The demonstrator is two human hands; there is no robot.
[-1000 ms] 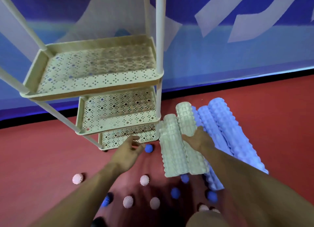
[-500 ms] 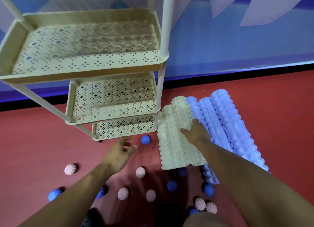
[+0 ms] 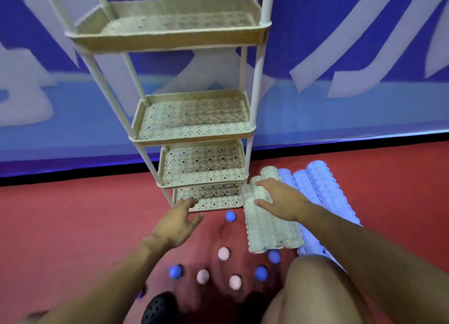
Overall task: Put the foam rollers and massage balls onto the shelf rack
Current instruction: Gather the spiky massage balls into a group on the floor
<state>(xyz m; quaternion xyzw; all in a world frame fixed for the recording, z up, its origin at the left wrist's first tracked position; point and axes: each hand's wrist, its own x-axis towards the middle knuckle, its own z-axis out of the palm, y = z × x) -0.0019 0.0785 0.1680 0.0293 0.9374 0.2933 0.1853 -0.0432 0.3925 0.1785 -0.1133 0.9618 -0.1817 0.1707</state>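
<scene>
Since half a second ago your view has tipped up, so a fourth, top tier of the shelf rack (image 3: pixel 167 41) now shows; your right hand (image 3: pixel 283 202) has slid further up the pale green foam rollers (image 3: pixel 269 229), and your left hand (image 3: pixel 176 223) has edged toward the rack's bottom tier. Right hand lies flat on the two green rollers with fingers spread and straight — pressing, not curled round them. Left hand hovers with loose, extended fingers, holding nothing, its fingertips just in front of the bottom tier's edge. Blue foam rollers (image 3: pixel 320 190) lie side by side just right of your right hand, touching the green pair. All rollers are on the red floor (image 3: pixel 73 214), right of the rack's foot. A blue massage ball (image 3: pixel 230 216) sits between your two hands; pink massage balls (image 3: pixel 223 253) and more blue ones are scattered below both hands, nearer you. All visible tiers hold nothing — your knee (image 3: pixel 308 289) is at lower right.
</scene>
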